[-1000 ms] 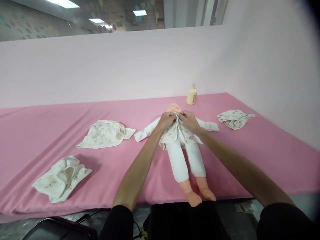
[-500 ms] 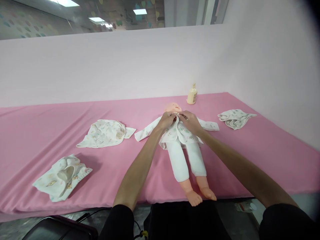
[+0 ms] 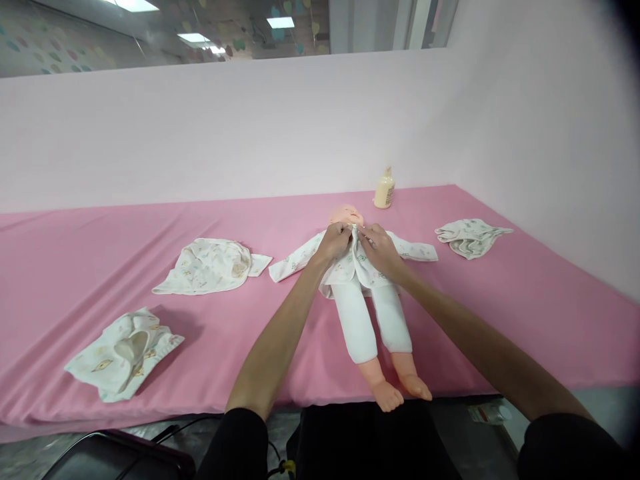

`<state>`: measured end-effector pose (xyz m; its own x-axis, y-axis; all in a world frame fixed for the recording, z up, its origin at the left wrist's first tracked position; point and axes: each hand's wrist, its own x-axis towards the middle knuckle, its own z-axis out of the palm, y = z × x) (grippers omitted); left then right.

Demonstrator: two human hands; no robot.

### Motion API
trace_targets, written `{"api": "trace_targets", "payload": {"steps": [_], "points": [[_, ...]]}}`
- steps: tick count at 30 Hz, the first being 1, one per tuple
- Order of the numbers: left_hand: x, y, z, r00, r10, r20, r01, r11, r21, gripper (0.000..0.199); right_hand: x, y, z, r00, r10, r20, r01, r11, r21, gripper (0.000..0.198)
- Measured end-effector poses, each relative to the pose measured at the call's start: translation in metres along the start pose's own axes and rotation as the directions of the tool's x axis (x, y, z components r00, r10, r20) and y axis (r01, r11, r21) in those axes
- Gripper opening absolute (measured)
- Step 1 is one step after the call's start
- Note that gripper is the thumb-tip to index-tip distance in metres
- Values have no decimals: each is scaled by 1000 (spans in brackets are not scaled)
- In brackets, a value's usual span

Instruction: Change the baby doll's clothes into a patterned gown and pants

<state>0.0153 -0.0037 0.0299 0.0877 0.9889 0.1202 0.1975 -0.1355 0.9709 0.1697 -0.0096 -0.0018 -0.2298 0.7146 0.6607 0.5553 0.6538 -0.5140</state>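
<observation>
A baby doll [image 3: 356, 327] lies on its back on the pink sheet, its bare feet toward me. It wears a white printed baby jacket [image 3: 342, 270], sleeves spread to both sides. At the neckline, my left hand [image 3: 336, 241] pinches the jacket's front edge. Close beside it, my right hand [image 3: 379, 248] has its fingers closed on the other side of the front opening, just below the collar. The fingertips hide the exact bit of cloth and any fastener there. Below the hem, the two front edges part slightly over the doll's white legs.
Left of the doll lies a crumpled printed garment [image 3: 210, 267], with a folded printed cloth piece [image 3: 125, 357] nearer the front edge. A pump bottle [image 3: 385, 190] stands behind the doll's head. Folded cloth [image 3: 473, 237] rests at right. A black chair [image 3: 117, 457] is below left.
My right hand has shifted slightly down along the jacket's front edge, opening a small gap from my left hand. The left hand stays at the collar.
</observation>
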Motion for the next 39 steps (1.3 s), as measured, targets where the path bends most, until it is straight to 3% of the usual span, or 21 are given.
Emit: {"api": "trace_targets", "payload": {"steps": [4, 7, 11, 15, 19, 23, 26, 29, 32, 35, 39], "points": [[-4, 8, -2, 999, -19, -37, 21, 998, 57, 17, -8, -14, -5, 992, 123, -19, -121, 991, 56, 36], [-10, 17, -8, 999, -52, -3, 52, 992, 112, 14, -15, -30, -9, 983, 182, -30, -180, 982, 48, 39], [-31, 26, -23, 999, -36, 9, 33, 973, 230, 8, -19, -50, -13, 960, 268, 85, -261, 962, -82, 51], [-65, 29, -28, 991, 54, 121, -97, 920, 380, 13, -20, -57, -20, 924, 330, 193, -312, 943, -115, 49], [-87, 24, -9, 988, 121, 97, -155, 744, 650, 21, -20, -50, -30, 891, 397, 222, -399, 916, -35, 40], [-87, 18, 15, 983, 183, -8, -75, 441, 894, 24, -18, -42, -36, 848, 462, 259, -503, 855, 123, 28], [-83, 14, 22, 981, 193, -32, -21, 266, 964, 27, -19, -39, -38, 840, 472, 267, -531, 817, 225, 22], [-80, 10, 21, 970, 239, -56, 11, 185, 983, 30, -22, -39, -40, 844, 457, 281, -527, 801, 282, 17], [-77, 6, 19, 954, 279, -106, 44, 219, 975, 23, -25, -40, -41, 843, 450, 294, -529, 793, 302, 13], [-74, 3, 16, 939, 311, -145, 34, 336, 941, 18, -25, -42, -41, 843, 446, 301, -529, 788, 315, 11], [-70, 0, 7, 929, 319, -188, -1, 510, 860, 27, -24, -42, -40, 850, 440, 291, -522, 783, 340, 12]]}}
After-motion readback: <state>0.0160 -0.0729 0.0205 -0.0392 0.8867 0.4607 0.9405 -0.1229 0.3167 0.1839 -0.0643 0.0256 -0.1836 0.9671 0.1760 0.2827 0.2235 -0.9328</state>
